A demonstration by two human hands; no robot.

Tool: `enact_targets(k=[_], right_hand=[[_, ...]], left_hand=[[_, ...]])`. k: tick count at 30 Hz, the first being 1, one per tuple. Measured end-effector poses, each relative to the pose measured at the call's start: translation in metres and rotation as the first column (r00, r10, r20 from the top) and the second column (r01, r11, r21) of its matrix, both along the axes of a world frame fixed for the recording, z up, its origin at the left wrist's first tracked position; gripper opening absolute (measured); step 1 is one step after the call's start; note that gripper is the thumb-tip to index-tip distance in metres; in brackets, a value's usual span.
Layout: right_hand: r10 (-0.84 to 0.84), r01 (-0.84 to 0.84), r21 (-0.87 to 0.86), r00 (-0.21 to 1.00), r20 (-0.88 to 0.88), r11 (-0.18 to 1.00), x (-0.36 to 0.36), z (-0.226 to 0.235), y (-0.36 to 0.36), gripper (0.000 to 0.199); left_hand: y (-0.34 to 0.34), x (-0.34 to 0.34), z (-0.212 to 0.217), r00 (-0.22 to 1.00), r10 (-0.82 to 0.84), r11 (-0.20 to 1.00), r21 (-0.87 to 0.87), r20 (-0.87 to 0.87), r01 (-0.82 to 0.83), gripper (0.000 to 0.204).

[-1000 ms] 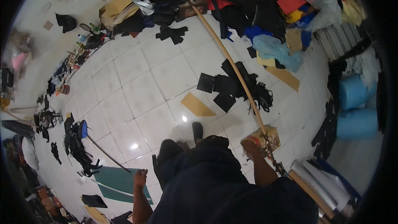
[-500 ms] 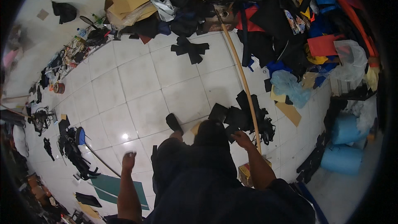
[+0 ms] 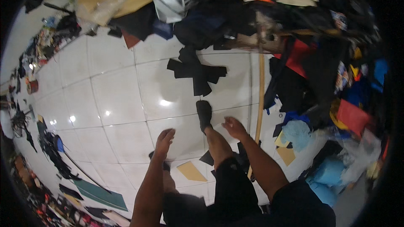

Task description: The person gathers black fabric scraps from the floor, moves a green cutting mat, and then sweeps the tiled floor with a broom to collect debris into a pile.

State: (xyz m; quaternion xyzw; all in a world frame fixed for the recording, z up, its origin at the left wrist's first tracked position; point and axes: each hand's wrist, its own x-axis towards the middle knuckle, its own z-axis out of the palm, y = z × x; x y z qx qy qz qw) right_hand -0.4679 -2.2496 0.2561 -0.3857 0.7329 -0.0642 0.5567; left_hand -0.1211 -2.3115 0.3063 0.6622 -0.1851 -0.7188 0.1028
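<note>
- Left hand (image 3: 164, 139): fingers loosely curled, half open, holding nothing; it hangs over the white tile floor (image 3: 118, 96), below and left of the black fabric pieces (image 3: 197, 71).
- Right hand (image 3: 234, 127): fingers relaxed and partly spread, empty; below the fabric pieces, just left of the wooden pole (image 3: 260, 96).
- Foot (image 3: 204, 114) in a black sock: planted on the floor between the hands, near the fabric pieces' lower edge.
- Fabric pieces: lying flat, overlapped in a rough cross, at the foot of the heaped cloth pile (image 3: 294, 25).
- Tan card (image 3: 191, 171): on the floor beside the leg, well below the fabric pieces.
</note>
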Motion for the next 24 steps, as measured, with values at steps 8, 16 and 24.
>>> enact_targets(k=[8, 16, 24], right_hand=[[0.533, -0.555, -0.244, 0.832, -0.155, 0.795, -0.014, -0.2, -0.275, 0.079], [0.637, -0.629, 0.186, 0.771, 0.024, 0.755, -0.007, -0.264, -0.314, 0.1], [0.581, -0.587, 0.149, 0.809, 0.084, 0.796, 0.017, -0.263, -0.31, 0.102]], left_hand=[[-0.147, -0.135, -0.252, 0.988, -0.042, 0.972, -0.222, 0.145, 0.074, 0.089], [-0.159, -0.193, -0.31, 0.947, 0.211, 0.971, -0.165, 0.244, -0.174, 0.077], [-0.148, -0.173, -0.336, 0.923, 0.376, 0.927, -0.047, 0.084, -0.373, 0.082]])
